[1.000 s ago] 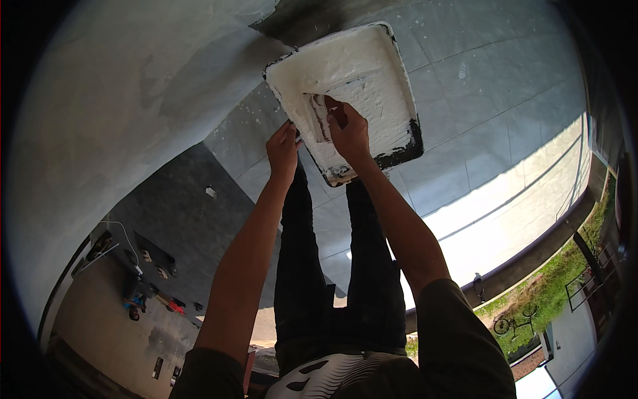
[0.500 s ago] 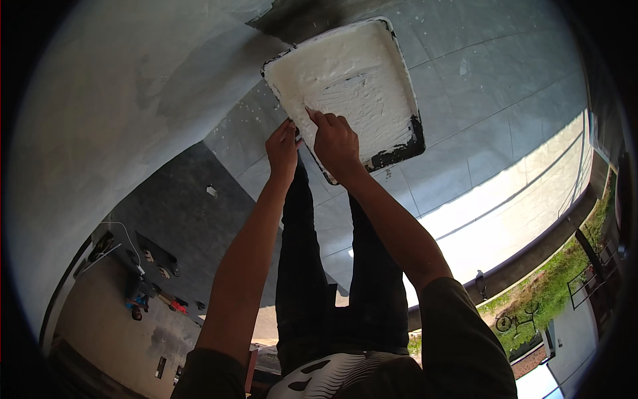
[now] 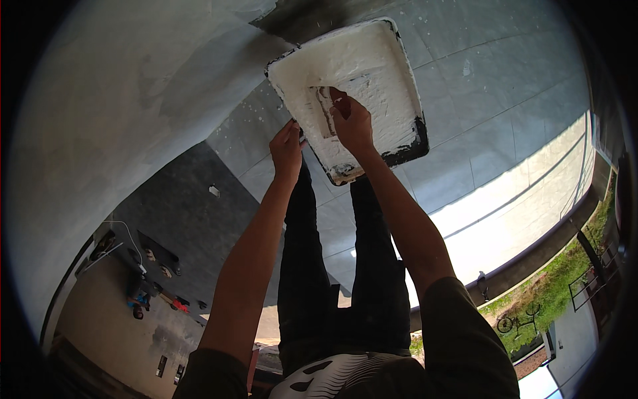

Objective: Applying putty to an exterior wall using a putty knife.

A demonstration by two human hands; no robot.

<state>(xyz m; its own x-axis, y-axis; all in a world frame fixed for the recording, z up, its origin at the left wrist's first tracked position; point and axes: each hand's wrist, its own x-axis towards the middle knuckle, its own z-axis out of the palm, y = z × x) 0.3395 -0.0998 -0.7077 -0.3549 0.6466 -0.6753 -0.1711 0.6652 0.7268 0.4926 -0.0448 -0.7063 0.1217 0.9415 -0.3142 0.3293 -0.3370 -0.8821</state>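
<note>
A black tray point(image 3: 417, 141) with a coated rim holds thick white paste point(image 3: 362, 53). Over its left half is my right hand point(image 3: 354, 126), closed round a putty knife point(image 3: 323, 112) whose wide, paste-smeared blade lies in the paste. My left hand point(image 3: 287, 149) is closed at the tray's left rim, fingers pinched there. A small dark and white bit shows beside those fingers; whether it is part of the rim or a separate thing, I cannot tell.
A grey plastered wall point(image 3: 100, 100) rises on the left. Below the tray runs a tiled floor point(image 3: 478, 100) with white splashes and a sunlit strip at right. My legs point(image 3: 306, 266) are below the tray. Far off are a bicycle point(image 3: 518, 322) on grass and a person point(image 3: 138, 307) at lower left.
My right hand has moved up and right across the paste. The knife's blade now shows broadside where only a small tip showed. My left hand stays at the rim.
</note>
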